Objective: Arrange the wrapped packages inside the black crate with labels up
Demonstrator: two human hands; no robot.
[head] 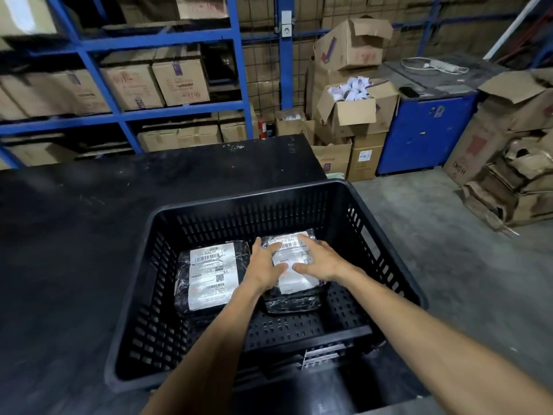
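A black slotted plastic crate [299, 193] stands on a black table. Two black wrapped packages lie inside it, each with a white label facing up. The left package [211, 274] lies flat with its label fully showing. The right package [294, 284] sits beside it, partly covered by my hands. My left hand [264, 266] rests flat on its left part, fingers spread. On the package's right part lies my right hand [318, 260], fingers spread over the label. Both palms press down on top of it rather than gripping it.
The black table [89, 235] runs left and behind the crate. Blue shelving [119, 115] with cardboard boxes fills the back left. Open boxes [353, 112], a blue cabinet [425, 136] and flattened cardboard [514, 181] stand on the grey floor to the right.
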